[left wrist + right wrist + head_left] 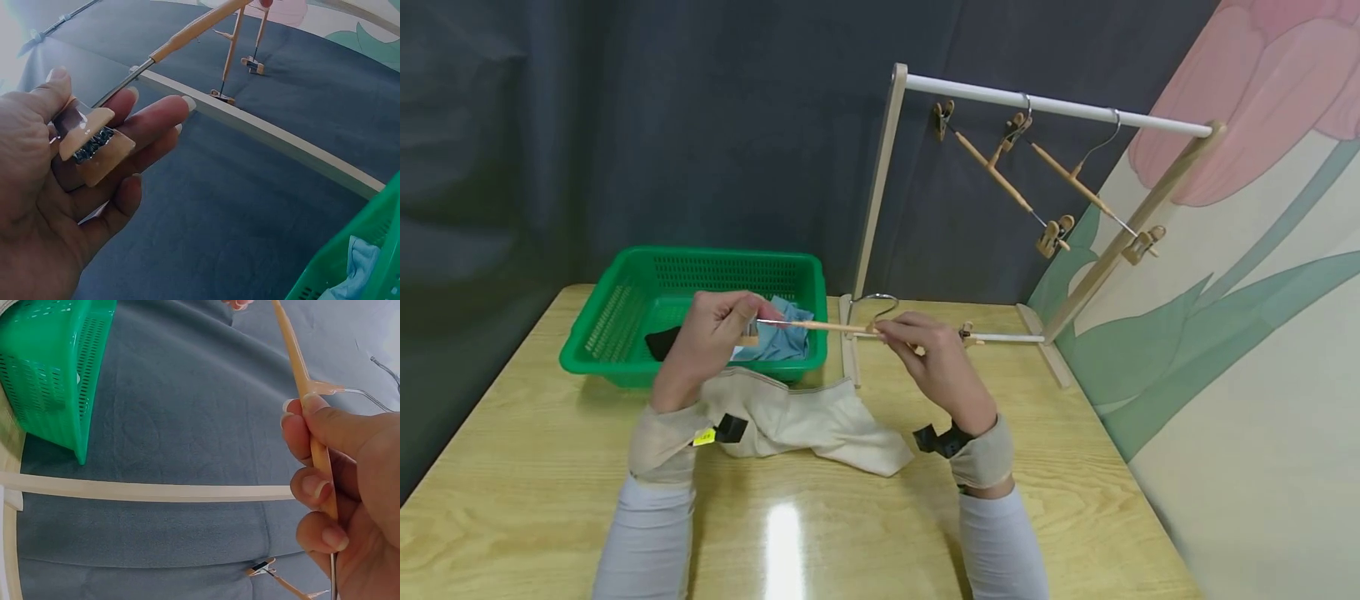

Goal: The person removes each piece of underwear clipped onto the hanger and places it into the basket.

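Observation:
A wooden clip hanger (pixel 831 326) is held level above the table between both hands. My left hand (pixel 718 333) holds its left end, with the wooden clip (pixel 112 156) between thumb and fingers in the left wrist view. The right hand (pixel 936 358) grips the wooden bar (pixel 294 350) near the middle, thumb beside the base of the metal hook (pixel 880 297). Past that hand, the hanger's other clip (pixel 967 332) shows. Below the hanger, a cream-coloured garment (pixel 805 421) lies on the table, partly hidden by the left wrist.
A green basket (pixel 722 253) at the back left contains light blue cloth (pixel 784 342) and black cloth (pixel 661 342). Right of it stands a wooden rack with a white rod (pixel 1067 107); two clip hangers (pixel 992 171) hang there. A painted wall (pixel 1247 317) borders the table's right side.

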Action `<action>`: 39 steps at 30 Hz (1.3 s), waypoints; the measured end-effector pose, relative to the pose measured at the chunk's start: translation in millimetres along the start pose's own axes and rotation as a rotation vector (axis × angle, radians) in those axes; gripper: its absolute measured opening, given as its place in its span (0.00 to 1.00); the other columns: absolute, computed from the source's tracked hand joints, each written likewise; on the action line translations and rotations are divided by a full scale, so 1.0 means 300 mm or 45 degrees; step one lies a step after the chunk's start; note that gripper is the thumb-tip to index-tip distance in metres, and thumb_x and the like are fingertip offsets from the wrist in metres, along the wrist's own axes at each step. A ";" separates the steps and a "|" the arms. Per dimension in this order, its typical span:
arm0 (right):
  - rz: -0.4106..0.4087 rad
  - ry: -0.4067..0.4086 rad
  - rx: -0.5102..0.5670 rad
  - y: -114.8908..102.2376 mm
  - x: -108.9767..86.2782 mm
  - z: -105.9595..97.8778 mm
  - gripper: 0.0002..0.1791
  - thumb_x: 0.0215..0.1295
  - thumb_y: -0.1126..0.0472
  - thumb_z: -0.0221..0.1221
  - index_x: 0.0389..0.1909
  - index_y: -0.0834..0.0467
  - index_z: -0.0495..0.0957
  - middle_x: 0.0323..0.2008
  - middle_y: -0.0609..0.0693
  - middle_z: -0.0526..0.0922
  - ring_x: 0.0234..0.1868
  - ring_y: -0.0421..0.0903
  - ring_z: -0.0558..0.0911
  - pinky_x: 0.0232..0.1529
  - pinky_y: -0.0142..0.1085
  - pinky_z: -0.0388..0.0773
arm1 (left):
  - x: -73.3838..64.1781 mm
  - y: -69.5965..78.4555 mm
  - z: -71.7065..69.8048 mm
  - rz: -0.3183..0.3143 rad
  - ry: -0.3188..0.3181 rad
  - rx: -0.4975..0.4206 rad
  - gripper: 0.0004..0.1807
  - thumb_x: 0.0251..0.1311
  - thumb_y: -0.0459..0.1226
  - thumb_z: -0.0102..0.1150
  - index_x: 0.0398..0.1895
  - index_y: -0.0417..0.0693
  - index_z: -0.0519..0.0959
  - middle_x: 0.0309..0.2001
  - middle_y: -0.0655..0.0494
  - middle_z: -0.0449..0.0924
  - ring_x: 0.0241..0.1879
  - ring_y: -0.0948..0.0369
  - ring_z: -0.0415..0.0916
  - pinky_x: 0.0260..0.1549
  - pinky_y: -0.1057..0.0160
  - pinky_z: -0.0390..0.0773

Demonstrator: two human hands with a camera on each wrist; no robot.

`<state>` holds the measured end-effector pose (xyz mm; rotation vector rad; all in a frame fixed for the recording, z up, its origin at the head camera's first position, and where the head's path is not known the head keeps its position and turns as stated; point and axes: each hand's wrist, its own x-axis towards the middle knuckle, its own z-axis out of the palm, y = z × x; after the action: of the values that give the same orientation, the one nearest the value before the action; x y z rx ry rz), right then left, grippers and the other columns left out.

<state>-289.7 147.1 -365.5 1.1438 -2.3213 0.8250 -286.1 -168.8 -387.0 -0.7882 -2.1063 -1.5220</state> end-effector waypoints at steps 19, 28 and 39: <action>0.114 -0.094 -0.159 0.015 -0.029 -0.030 0.12 0.70 0.65 0.63 0.50 0.58 0.88 0.38 0.49 0.87 0.27 0.38 0.76 0.27 0.33 0.74 | 0.030 -0.063 0.055 -0.346 -0.252 0.075 0.23 0.82 0.44 0.39 0.48 0.39 0.83 0.47 0.45 0.83 0.43 0.51 0.76 0.45 0.55 0.75; 0.219 -0.161 -0.288 0.086 -0.124 -0.081 0.12 0.71 0.62 0.63 0.52 0.55 0.88 0.29 0.46 0.80 0.20 0.36 0.66 0.23 0.32 0.66 | 0.121 -0.122 0.165 -0.368 -0.258 -0.080 0.19 0.79 0.44 0.49 0.62 0.43 0.77 0.61 0.43 0.78 0.60 0.49 0.75 0.60 0.44 0.73; 0.419 -0.214 -0.456 0.173 -0.237 -0.202 0.13 0.71 0.63 0.62 0.54 0.56 0.87 0.30 0.48 0.83 0.21 0.37 0.68 0.22 0.33 0.65 | 0.251 -0.172 0.363 -0.390 0.109 -0.072 0.20 0.77 0.31 0.46 0.68 0.39 0.73 0.65 0.40 0.74 0.66 0.47 0.71 0.64 0.48 0.74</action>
<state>-284.8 252.8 -380.1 0.7132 -2.7007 0.3980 -377.8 -62.6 -410.0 -0.4225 -2.2049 -1.7425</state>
